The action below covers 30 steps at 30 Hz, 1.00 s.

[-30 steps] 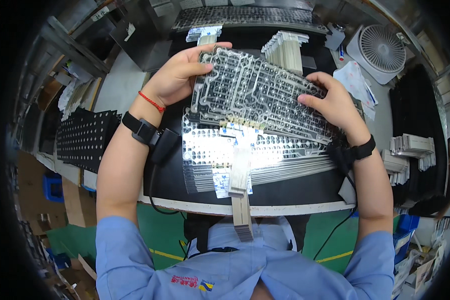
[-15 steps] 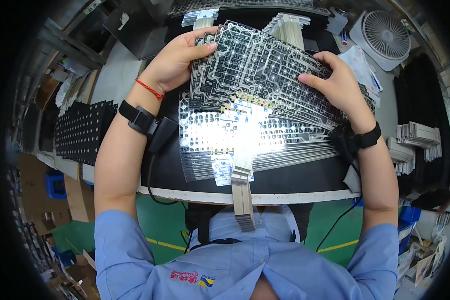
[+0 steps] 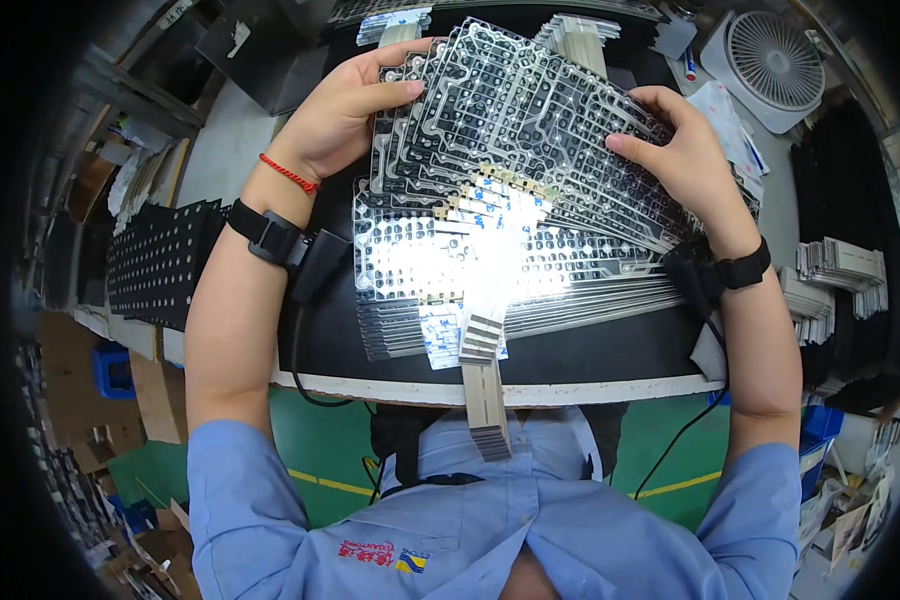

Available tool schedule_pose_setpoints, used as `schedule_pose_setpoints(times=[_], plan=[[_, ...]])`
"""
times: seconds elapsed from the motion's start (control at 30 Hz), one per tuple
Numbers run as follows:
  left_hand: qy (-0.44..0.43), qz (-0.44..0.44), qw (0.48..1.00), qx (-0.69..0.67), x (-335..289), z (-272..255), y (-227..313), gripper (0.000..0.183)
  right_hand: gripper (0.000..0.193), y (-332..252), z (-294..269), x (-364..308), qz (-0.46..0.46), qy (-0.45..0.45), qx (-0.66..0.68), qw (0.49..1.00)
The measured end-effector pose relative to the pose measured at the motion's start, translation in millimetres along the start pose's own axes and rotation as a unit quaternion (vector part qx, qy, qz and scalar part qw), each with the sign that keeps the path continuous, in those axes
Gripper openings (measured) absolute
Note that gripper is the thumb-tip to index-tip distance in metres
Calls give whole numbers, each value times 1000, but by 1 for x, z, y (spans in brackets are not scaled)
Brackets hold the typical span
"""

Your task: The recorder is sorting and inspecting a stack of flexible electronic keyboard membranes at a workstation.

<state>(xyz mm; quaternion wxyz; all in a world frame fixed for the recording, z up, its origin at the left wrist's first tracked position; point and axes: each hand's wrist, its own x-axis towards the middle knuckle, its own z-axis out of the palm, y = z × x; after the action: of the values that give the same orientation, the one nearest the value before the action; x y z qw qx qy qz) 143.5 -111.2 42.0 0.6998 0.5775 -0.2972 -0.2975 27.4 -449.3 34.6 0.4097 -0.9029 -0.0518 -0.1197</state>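
Observation:
A fanned bunch of keyboard membrane sheets (image 3: 530, 110), clear with black dots and silvery traces, is tilted up between my hands. My left hand (image 3: 342, 108) pinches its left edge, thumb in front and fingers mostly hidden behind. At the right edge my right hand (image 3: 695, 160) grips the bunch, its thumb on the front face. Beneath lies a thicker stack of the same sheets (image 3: 395, 245) on a black work surface (image 3: 580, 362), partly washed out by glare. Narrow pale tails (image 3: 485, 400) with blue-marked white patches hang over the near table edge.
A white fan (image 3: 775, 65) stands at the far right. More stacked tails (image 3: 580, 45) show at the back, and bundles of pale strips (image 3: 840, 265) lie on the right. Black dotted sheets (image 3: 160, 260) are at the left. A cable (image 3: 298, 360) runs from my left wrist device.
The bunch is lifted slightly farther away and fanned wider, so more sheet edges and tail steps show. Both hands keep their hold.

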Motion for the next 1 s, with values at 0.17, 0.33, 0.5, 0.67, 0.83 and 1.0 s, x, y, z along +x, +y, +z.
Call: schedule_pose_setpoints(times=[0.17, 0.33, 0.5, 0.67, 0.83, 1.0], plan=[[-1, 19, 1000, -14, -1, 4, 3, 54, 64, -7, 1, -2, -13, 5, 18, 1000], [-1, 21, 1000, -12, -3, 5, 5, 55, 71, -7, 2, -3, -40, 42, -76, 995], [-3, 20, 1000, -6, -2, -1, 1, 55, 71, -11, -1, -2, 11, 27, -102, 994], [-26, 35, 999, 13, -2, 2, 4, 55, 69, -5, -3, 0, -3, 44, -92, 995], [-33, 41, 998, -18, -2, 4, 8, 55, 65, -5, -4, 0, 2, 42, -83, 996], [-2, 27, 999, -27, -4, -4, 5, 46, 56, -12, -8, 0, 41, 23, -18, 999]])
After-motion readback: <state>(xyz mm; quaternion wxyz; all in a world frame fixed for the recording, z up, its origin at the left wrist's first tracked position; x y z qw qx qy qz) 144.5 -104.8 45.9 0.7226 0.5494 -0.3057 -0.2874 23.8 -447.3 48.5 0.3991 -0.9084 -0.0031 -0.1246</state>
